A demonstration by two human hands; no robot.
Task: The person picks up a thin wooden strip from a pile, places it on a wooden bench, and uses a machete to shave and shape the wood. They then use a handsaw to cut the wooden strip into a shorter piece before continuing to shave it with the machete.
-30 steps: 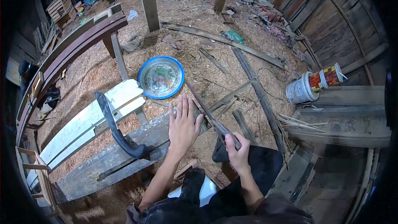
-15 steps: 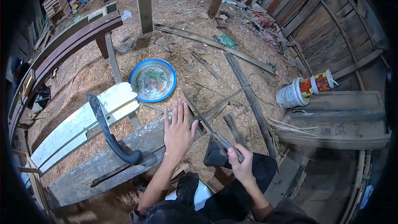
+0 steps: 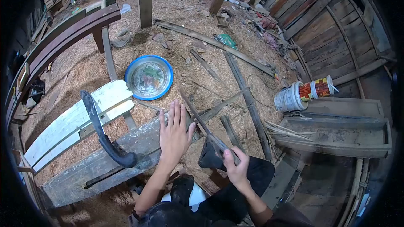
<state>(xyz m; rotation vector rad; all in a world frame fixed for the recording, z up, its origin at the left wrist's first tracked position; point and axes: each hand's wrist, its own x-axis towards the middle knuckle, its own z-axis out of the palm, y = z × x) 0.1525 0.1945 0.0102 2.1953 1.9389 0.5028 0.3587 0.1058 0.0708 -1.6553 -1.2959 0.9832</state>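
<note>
My left hand (image 3: 173,136) is held out flat, palm down with its fingers stretched, at the right end of a worn wooden bench plank (image 3: 69,189). Whether it rests on the wood I cannot tell. In my right hand (image 3: 237,168) is a long, narrow knife (image 3: 198,119), its dark blade slanting up and left past my left fingertips. The thumb lies along the near end of the knife. A machete (image 3: 93,111) with a curved black handle lies to the left, its handle on the plank and its blade across a white-painted board (image 3: 50,141).
A blue-rimmed basin (image 3: 170,77) stands on the shavings-covered ground ahead. Poles (image 3: 248,101) lie to its right. Further right are a white bucket (image 3: 288,98) with a patterned container in it and a wooden trough (image 3: 336,143). A post (image 3: 144,4) rises at the back.
The whole scene has shifted slightly left and mostly up as the head camera turned. Both hands keep nearly the same pose, and the knife stays in my right hand.
</note>
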